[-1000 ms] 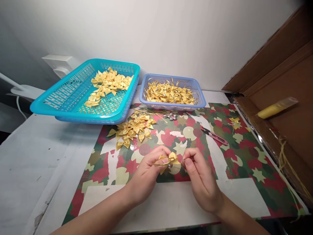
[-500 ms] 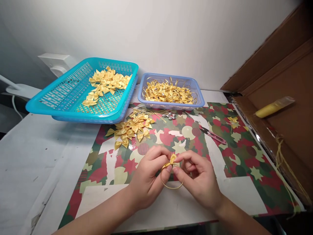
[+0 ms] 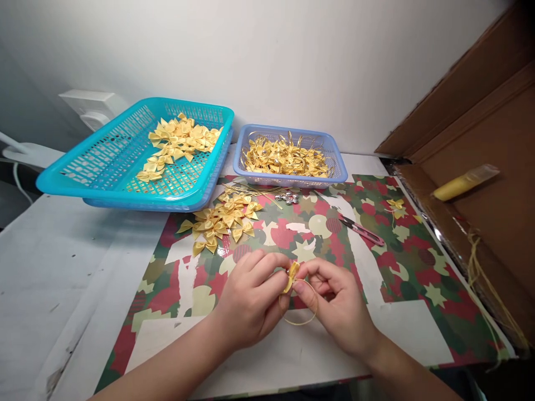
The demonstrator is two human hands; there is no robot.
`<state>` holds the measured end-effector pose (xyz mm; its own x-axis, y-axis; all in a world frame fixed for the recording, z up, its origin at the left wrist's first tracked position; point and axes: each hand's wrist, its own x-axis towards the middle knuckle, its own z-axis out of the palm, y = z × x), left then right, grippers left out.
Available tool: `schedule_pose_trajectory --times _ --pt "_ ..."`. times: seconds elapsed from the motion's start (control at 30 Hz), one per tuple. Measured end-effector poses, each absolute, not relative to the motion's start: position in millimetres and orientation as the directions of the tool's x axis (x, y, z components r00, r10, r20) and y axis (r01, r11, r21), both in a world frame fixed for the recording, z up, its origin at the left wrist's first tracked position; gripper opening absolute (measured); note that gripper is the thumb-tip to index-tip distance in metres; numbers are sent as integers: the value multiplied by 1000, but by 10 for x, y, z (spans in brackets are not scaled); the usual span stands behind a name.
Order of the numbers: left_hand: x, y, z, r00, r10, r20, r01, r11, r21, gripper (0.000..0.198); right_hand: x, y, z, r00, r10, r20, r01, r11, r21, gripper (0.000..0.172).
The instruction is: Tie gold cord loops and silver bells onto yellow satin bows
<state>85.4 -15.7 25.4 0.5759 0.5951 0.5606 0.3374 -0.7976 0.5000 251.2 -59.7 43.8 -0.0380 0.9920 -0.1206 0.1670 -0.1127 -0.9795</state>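
Note:
A small yellow ribbon bow (image 3: 291,277) is held between my two hands above the near part of the table. A thin gold cord loop (image 3: 301,323) hangs down from it. My left hand (image 3: 254,295) is closed, with its fingertips at the bow's left side. My right hand (image 3: 334,303) pinches at the bow's right side, thumb and forefinger near where the cord meets it. Beyond my hands lies a heap of yellow bows (image 3: 225,217). Several silver bells (image 3: 288,198) and some loose gold cords (image 3: 261,192) rest behind the heap.
A turquoise basket (image 3: 112,189) with bows stands at the back left. Right of it, a lilac basket (image 3: 288,179) holds bows with cord loops. Pink thread snips (image 3: 363,231) lie on the patterned sheet (image 3: 430,334). A cardboard box (image 3: 468,133) borders the right side.
The bow has been turned more upright and edge-on between my fingers. Its cord loop has swung slightly right. The whole view has shifted a little.

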Motion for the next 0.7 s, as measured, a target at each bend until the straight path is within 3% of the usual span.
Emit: schedule_pose_trajectory --times 0.17,0.4,0.7 --pt "849 -146 287 598 574 559 340 -813 472 15 2523 -575 456 -78 979 -186 97 -178 -979 19" --pt "867 -156 300 600 641 479 281 -729 624 14 2532 -564 448 -81 978 -190 53 -186 -981 21" --pt "872 -176 286 587 680 440 233 -662 713 15 2516 -595 418 -70 987 -146 99 -138 -985 19"
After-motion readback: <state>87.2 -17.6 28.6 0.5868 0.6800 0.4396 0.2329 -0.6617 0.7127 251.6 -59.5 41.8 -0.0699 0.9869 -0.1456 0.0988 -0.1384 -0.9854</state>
